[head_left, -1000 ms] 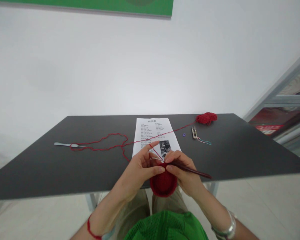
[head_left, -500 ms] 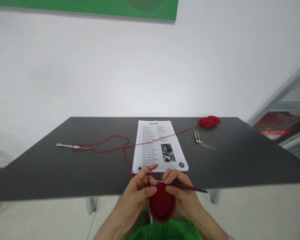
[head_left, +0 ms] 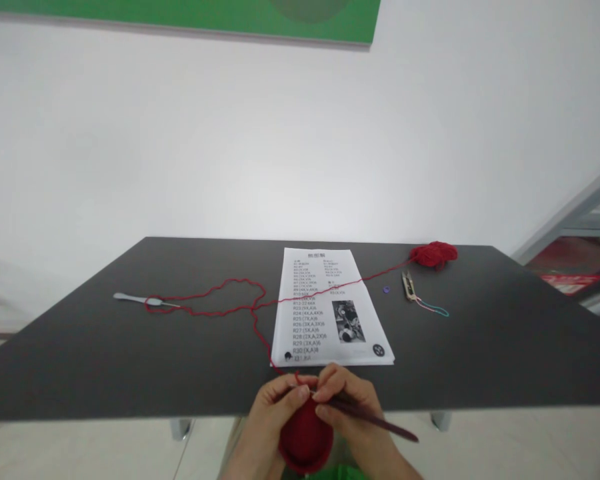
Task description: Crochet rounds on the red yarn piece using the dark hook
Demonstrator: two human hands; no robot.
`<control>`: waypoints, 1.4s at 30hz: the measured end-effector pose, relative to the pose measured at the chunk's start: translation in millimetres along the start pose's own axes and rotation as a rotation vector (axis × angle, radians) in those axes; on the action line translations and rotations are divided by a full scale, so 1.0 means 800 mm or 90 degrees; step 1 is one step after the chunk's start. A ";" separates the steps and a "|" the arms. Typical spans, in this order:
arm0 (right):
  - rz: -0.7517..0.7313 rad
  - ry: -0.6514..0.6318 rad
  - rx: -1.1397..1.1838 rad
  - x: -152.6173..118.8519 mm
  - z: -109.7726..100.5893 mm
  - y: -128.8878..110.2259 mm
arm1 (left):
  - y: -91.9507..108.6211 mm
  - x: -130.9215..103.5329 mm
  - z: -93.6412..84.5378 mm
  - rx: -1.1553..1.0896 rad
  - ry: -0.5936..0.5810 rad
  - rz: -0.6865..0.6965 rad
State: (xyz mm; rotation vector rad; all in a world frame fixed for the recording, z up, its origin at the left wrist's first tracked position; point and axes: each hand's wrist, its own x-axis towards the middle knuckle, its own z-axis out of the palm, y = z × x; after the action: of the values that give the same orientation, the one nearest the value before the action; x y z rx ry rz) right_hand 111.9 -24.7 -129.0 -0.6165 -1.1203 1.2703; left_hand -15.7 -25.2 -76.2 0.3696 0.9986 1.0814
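Note:
My left hand (head_left: 276, 415) pinches the upper left edge of a round, cupped red crochet piece (head_left: 307, 437) just in front of the table edge. In my right hand (head_left: 349, 403) is a crochet hook with a dark reddish handle (head_left: 380, 421), slanting down to the right. Its thin metal tip meets the top edge of the piece between my fingertips, where the exact stitch is hidden. Red yarn (head_left: 263, 333) runs from my left fingers up across the table.
Behind my hands lie printed pattern sheets (head_left: 307, 307) on the dark table (head_left: 170, 367). A red yarn ball (head_left: 434, 254), small thread snips (head_left: 409, 287) with a cord and a purple ring (head_left: 386, 290) sit to the right. A grey-handled crochet hook (head_left: 137, 299) lies left, looped by yarn.
Both hands and the crochet piece sit lower in view. My left index finger, raised with yarn over it before, is now bent down near the hook tip. The hook's handle slants more steeply.

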 end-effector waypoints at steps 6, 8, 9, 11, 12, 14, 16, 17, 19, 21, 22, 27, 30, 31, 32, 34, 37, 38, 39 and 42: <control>0.062 -0.163 -0.160 0.019 -0.015 -0.032 | 0.017 0.010 -0.018 -0.044 0.078 0.014; 0.040 -0.205 -0.369 0.047 -0.029 -0.049 | 0.026 0.016 -0.027 -0.046 0.110 0.030; 0.001 -0.203 -0.484 0.066 -0.037 -0.056 | 0.030 0.018 -0.032 -0.026 0.092 0.029; -0.008 -0.213 -0.705 0.110 -0.054 -0.064 | 0.035 0.024 -0.039 -0.022 0.083 0.055; 0.017 -0.208 -0.820 0.133 -0.061 -0.064 | 0.037 0.026 -0.042 -0.013 0.082 0.065; 0.061 -0.220 -0.942 0.173 -0.073 -0.058 | 0.039 0.028 -0.045 0.001 0.090 0.090; 0.079 -0.245 -0.955 0.202 -0.081 -0.046 | 0.040 0.029 -0.046 0.010 0.095 0.116; 0.084 -0.260 -0.959 0.211 -0.082 -0.039 | 0.041 0.029 -0.047 0.011 0.095 0.124; 0.084 -0.279 -0.964 0.223 -0.084 -0.029 | 0.042 0.028 -0.047 0.009 0.093 0.129; 0.072 -0.270 -0.974 0.231 -0.083 -0.024 | 0.043 0.027 -0.047 0.011 0.096 0.128; 0.064 -0.254 -0.980 0.235 -0.082 -0.023 | 0.043 0.028 -0.047 0.013 0.099 0.128; 0.009 -0.129 -1.007 0.260 -0.085 -0.017 | 0.047 0.034 -0.051 0.029 0.088 0.089; -0.023 -0.111 -1.005 0.267 -0.092 -0.012 | 0.048 0.035 -0.052 0.032 0.081 0.079; -0.036 -0.121 -1.001 0.265 -0.094 -0.011 | 0.048 0.034 -0.052 0.032 0.077 0.082; -0.049 -0.138 -0.995 0.262 -0.096 -0.011 | 0.048 0.033 -0.052 0.032 0.072 0.091; -0.070 -0.186 -0.983 0.249 -0.096 -0.013 | 0.046 0.031 -0.051 0.028 0.066 0.114; -0.089 -0.290 -0.957 0.223 -0.091 -0.020 | 0.044 0.029 -0.050 0.027 0.067 0.125; -0.092 -0.318 -0.950 0.215 -0.089 -0.023 | 0.044 0.029 -0.050 0.026 0.066 0.122; -0.090 -0.348 -0.949 0.209 -0.088 -0.025 | 0.044 0.029 -0.051 0.025 0.063 0.120; -0.050 -0.406 -0.968 0.199 -0.085 -0.032 | 0.044 0.031 -0.053 0.026 0.044 0.114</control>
State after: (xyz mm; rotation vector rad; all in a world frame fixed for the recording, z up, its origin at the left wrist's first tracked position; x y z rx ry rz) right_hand 170.5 133.8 -83.5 -1.2501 -2.6004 0.2910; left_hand -67.5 4.2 -87.2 0.4637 1.0649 1.2434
